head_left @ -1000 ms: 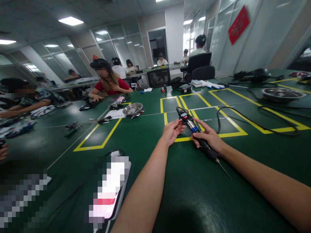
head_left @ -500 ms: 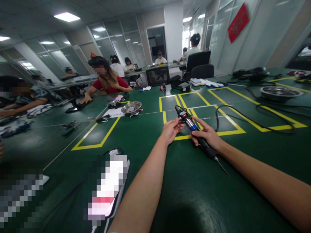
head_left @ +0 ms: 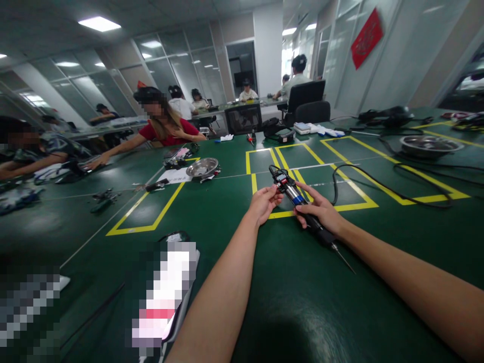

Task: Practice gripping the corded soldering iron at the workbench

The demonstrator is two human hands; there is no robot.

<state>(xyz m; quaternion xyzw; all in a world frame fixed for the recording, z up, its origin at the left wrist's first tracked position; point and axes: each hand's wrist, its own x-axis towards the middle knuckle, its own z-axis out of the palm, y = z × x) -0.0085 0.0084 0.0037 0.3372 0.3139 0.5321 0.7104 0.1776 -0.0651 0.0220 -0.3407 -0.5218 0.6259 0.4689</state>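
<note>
From my head camera, my right hand (head_left: 321, 209) is closed round a black, silver and blue cylindrical power tool (head_left: 298, 198), my palm and thumb on its dark lower body. The tool slants over the green tabletop (head_left: 212, 217), its thin metal bit (head_left: 344, 259) jutting out below my grip, towards me. My left hand (head_left: 264, 202) has its fingers bunched at the tool's far end; whether they pinch anything there, I can't tell. Yellow tape (head_left: 357, 206) outlines lie beyond.
</note>
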